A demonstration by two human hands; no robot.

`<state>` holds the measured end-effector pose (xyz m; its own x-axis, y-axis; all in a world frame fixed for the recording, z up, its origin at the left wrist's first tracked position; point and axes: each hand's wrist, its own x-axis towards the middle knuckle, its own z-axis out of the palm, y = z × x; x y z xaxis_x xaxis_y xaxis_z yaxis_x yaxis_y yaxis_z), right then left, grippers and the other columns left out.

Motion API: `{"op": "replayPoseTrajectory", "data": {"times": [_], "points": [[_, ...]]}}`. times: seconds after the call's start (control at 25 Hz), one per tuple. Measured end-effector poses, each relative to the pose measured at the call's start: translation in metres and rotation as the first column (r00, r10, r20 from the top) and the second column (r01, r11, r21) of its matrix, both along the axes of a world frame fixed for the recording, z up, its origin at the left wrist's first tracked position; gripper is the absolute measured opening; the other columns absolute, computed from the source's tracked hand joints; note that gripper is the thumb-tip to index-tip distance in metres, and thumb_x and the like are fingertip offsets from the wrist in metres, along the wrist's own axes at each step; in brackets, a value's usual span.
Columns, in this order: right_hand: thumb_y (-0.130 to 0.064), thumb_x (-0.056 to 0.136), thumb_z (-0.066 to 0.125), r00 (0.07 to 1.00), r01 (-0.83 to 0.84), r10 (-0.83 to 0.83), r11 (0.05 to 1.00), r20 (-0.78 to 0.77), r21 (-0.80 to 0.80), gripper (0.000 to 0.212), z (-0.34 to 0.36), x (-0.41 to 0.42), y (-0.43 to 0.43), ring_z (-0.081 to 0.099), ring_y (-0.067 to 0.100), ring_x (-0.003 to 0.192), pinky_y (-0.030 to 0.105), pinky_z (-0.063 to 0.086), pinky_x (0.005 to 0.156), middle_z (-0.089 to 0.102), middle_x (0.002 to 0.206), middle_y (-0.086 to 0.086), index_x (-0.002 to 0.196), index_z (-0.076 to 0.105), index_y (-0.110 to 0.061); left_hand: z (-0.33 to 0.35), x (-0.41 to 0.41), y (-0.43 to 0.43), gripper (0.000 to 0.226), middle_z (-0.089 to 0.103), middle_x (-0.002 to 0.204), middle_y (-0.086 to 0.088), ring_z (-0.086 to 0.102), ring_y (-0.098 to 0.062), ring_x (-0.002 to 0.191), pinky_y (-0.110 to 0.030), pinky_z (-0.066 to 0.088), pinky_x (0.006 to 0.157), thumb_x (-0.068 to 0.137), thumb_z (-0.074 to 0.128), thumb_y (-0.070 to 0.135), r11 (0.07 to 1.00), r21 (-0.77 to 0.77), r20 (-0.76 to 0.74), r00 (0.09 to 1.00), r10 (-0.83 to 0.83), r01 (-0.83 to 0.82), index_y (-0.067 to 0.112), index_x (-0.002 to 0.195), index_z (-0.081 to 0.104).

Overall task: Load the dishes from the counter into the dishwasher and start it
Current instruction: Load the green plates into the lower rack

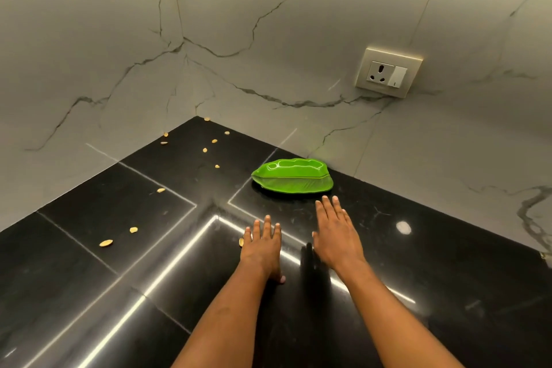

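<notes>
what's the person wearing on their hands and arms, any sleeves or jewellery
Nothing worn shows. The left hand and right hand have no gloves, rings, watch or bracelets, and no sleeve reaches into view.

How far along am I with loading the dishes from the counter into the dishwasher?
Done: only one dish, the green leaf-shaped plate, shows on the counter; the dishwasher is out of view. In hand: nothing; the left hand and right hand are open, the right just short of the plate. Left: lift that plate, load it, start the machine.
</notes>
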<state>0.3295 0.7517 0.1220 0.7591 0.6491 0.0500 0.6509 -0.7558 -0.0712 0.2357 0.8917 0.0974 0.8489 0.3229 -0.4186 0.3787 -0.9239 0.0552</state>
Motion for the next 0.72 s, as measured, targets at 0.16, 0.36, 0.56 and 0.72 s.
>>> {"op": "replayPoseTrajectory", "data": {"times": [0.16,0.36,0.56,0.72], "points": [[-0.025,0.099,0.046,1.0,-0.008,0.008,1.0,-0.007,-0.001,0.069,-0.006,0.029,0.033,-0.004,0.023,0.15,0.038,0.004,0.121,0.003,0.163,0.006,0.155,0.007,-0.011,-0.003,0.037,0.033,0.141,-0.021,0.161,-0.016,-0.015,-0.038,0.148,-0.049,0.001,0.121,0.065,0.087,0.05,0.993,-0.116,-0.108,0.994,-0.023,0.01,0.005,0.154,-0.013],[-0.013,0.095,0.051,0.999,-0.04,0.041,0.995,0.01,-0.09,0.066,-0.027,0.073,0.073,0.008,0.025,0.149,0.042,0.01,0.12,0.018,0.161,0.007,0.152,0.019,-0.011,-0.014,0.05,0.039,0.145,-0.027,0.159,-0.016,-0.02,-0.039,0.146,-0.05,-0.001,0.12,0.064,0.087,0.049,0.988,-0.153,-0.176,0.983,-0.046,0.019,0.003,0.152,-0.019],[-0.002,0.091,0.049,0.998,-0.049,0.055,0.978,0.025,-0.201,0.054,-0.041,0.098,0.101,0.025,0.029,0.145,0.045,0.017,0.118,0.035,0.153,0.012,0.143,0.038,-0.008,-0.018,0.059,0.035,0.145,-0.032,0.155,-0.022,-0.021,-0.047,0.144,-0.057,0.001,0.12,0.066,0.086,0.05,0.993,-0.117,-0.251,0.966,-0.065,0.036,-0.002,0.149,-0.023],[0.0,0.083,0.056,0.988,-0.066,0.089,0.982,0.126,-0.177,0.02,-0.043,0.103,0.107,0.066,0.033,0.096,0.041,0.048,0.079,0.067,0.101,0.013,0.099,0.063,-0.009,-0.022,0.065,0.037,0.147,-0.031,0.154,-0.026,-0.019,-0.051,0.143,-0.06,0.003,0.119,0.066,0.085,0.051,0.995,-0.081,-0.285,0.955,-0.083,0.062,-0.004,0.148,-0.023]]}}
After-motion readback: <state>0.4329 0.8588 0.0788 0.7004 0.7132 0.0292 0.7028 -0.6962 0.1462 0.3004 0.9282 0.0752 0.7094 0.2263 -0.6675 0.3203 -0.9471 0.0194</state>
